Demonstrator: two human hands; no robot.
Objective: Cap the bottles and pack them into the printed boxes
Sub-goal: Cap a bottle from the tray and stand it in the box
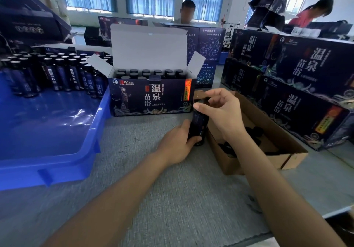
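Observation:
A dark bottle stands upright on the grey table, just right of the open printed box. My left hand grips its lower body. My right hand curls over its top, fingers round the black cap. The printed box has its lid up and holds several capped bottles. Loose black caps lie in the brown cardboard tray under my right wrist. Several uncapped bottles stand in the blue plastic tray at left.
Closed printed boxes are stacked along the right side. More boxes stand behind the open one. Two people work at the far tables. The table's front edge runs at the lower right.

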